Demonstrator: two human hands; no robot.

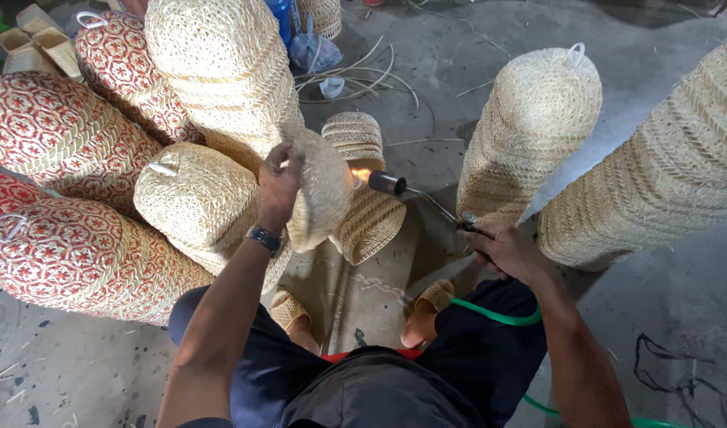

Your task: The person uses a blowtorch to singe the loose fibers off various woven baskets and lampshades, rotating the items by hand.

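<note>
Gripping a pale woven basket lid [320, 186] by its rim, the left hand [280, 184] has its fingers closed over the edge, lifted above the concrete floor [665, 317]. Right hand [506, 250] is closed round the handle of a gas torch [389, 183], whose flame touches the lid. A green hose [494, 315] trails beside the right knee. Red-patterned baskets [70, 246] crowd the floor's left edge; natural stacked baskets [534, 127] stand just beyond the torch, hemming it in.
</note>
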